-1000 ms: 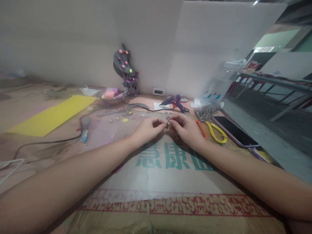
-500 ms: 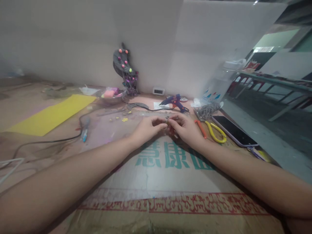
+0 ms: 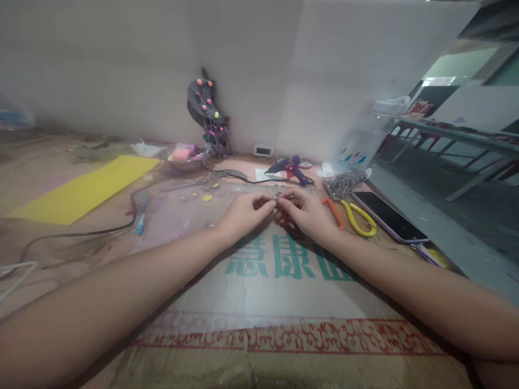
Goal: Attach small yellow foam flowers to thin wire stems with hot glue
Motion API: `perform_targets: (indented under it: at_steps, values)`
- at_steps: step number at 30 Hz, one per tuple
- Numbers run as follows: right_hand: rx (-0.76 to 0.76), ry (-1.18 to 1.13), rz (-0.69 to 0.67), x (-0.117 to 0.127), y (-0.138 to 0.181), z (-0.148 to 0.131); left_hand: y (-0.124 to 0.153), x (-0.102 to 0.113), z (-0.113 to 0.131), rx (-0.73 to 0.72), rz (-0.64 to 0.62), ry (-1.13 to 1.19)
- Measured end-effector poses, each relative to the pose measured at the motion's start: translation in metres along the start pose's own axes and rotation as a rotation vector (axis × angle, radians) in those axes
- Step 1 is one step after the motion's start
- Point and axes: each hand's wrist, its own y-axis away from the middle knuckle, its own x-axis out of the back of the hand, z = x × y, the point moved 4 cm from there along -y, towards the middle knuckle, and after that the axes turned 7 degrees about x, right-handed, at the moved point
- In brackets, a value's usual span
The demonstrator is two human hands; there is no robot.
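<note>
My left hand (image 3: 249, 213) and my right hand (image 3: 302, 210) meet fingertip to fingertip above a printed cardboard sheet (image 3: 259, 302). Both are closed in a pinch on something small and greyish (image 3: 276, 201) between them; its kind cannot be made out, as the fingers hide most of it. Just beyond the hands lies a blue glue gun (image 3: 292, 167) with a small red light showing. Close to my right hand are pliers or scissors with one orange handle (image 3: 333, 214) and one yellow handle (image 3: 360, 220). Yellow scraps (image 3: 207, 198) lie left of my hands.
A phone (image 3: 391, 217), grey yarn (image 3: 346, 183) and a clear bottle (image 3: 365, 135) stand or lie on the right. Against the wall leans a grey crescent decoration (image 3: 203, 102) with pompoms. Left are a yellow sheet (image 3: 89, 189), a pen (image 3: 140, 216) and a black cord (image 3: 77, 236).
Both hands stay together in almost the same place, with only slight finger movement around the small piece. The view has shifted very slightly.
</note>
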Motion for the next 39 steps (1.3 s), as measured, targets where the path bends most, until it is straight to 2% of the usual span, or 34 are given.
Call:
perform_targets:
  at_steps: [13,32,39]
  values:
    - [0.016,-0.016,-0.012,0.0012,0.0007,0.0002,-0.0003,0.0027,0.0009,0.006,0.054,-0.001]
    - [-0.011,0.053,-0.026,0.0007,-0.0013,0.0015,0.0022,0.0042,0.0044,-0.037,0.062,-0.033]
    - [-0.008,0.010,-0.017,0.0015,0.0001,0.0011,0.0014,0.0043,0.0054,-0.037,0.061,-0.026]
